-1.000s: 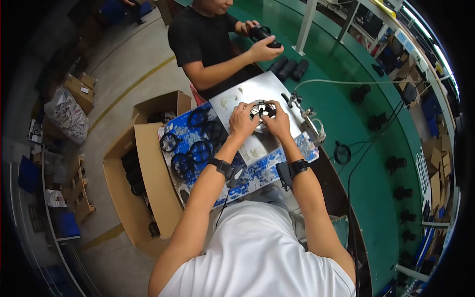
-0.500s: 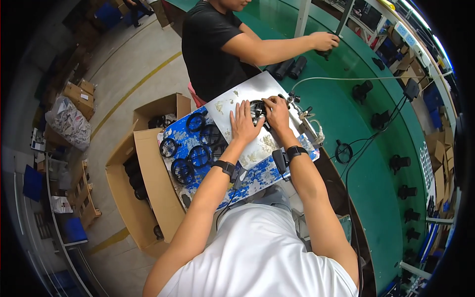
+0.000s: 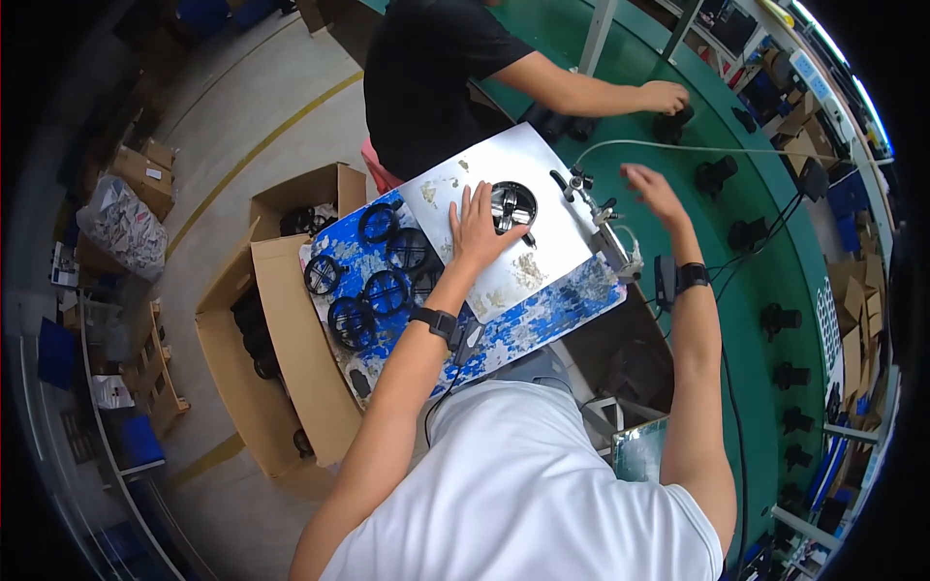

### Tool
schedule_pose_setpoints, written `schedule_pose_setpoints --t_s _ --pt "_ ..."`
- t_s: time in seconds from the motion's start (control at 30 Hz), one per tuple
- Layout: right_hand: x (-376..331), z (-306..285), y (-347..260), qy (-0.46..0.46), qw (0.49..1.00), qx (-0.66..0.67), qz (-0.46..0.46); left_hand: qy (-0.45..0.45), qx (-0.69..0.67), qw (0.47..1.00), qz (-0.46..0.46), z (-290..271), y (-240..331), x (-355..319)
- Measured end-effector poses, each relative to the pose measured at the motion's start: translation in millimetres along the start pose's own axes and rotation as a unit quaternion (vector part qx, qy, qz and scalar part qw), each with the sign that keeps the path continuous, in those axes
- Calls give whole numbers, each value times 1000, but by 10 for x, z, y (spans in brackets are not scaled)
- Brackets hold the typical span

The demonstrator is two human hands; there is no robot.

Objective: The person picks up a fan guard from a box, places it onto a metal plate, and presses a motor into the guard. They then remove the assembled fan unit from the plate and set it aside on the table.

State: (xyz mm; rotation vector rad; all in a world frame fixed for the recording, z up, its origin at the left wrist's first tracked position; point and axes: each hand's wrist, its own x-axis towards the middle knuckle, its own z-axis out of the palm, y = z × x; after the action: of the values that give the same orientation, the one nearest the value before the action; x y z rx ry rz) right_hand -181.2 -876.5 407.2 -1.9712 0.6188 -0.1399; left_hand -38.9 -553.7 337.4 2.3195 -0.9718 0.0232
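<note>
A round black ring with a shiny inner frame [image 3: 513,206] lies on the bare metal plate [image 3: 562,237]. My left hand [image 3: 477,234] rests flat on the plate with its fingers stretched, the thumb reaching the ring's lower edge. Off to the right, my right hand [image 3: 656,198] is in the air beyond the plate, over the green work surface [image 3: 668,160]. Its fingers are loosely bent and apart, with nothing visible in them. Between that hand and the ring stands a small metal fixture with fittings and a hose [image 3: 605,228].
Several black rings with cross-ribs [image 3: 387,292] lie on the worn blue board [image 3: 523,339] at left. An open cardboard box [image 3: 305,353] holding black parts stands beside it. A co-worker's hand [image 3: 665,98] touches a black part on the green surface, where more black parts [image 3: 717,174] stand.
My right hand has left the ring and moved right, past the fixture. My left hand stays by the ring. The co-worker's hand has moved to the right and lower in the view.
</note>
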Motion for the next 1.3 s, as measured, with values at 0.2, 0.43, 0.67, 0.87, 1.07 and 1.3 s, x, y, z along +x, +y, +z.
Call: schedule_pose_setpoints --t_s 0.2,0.43,0.67,0.87,1.07,1.3 --pt "-23 271 1204 -32 988 -146 -36 -12 -6 1000 -9 37 -1 -41" --pt "176 -121 427 -180 908 -376 -47 6 5 1000 10 21 7 -14" --pt "8 1101 -947 -10 931 -333 -146 57 50 982 171 -65 188 -151" --pt "328 2049 -830 35 853 -497 -154 -131 204 927 285 -139 52 95" --pt "417 1951 -968 52 854 -505 -112 -79 130 944 292 78 -12 119" --pt "567 1987 -1037 25 864 -485 -131 31 77 966 243 128 -42 44"
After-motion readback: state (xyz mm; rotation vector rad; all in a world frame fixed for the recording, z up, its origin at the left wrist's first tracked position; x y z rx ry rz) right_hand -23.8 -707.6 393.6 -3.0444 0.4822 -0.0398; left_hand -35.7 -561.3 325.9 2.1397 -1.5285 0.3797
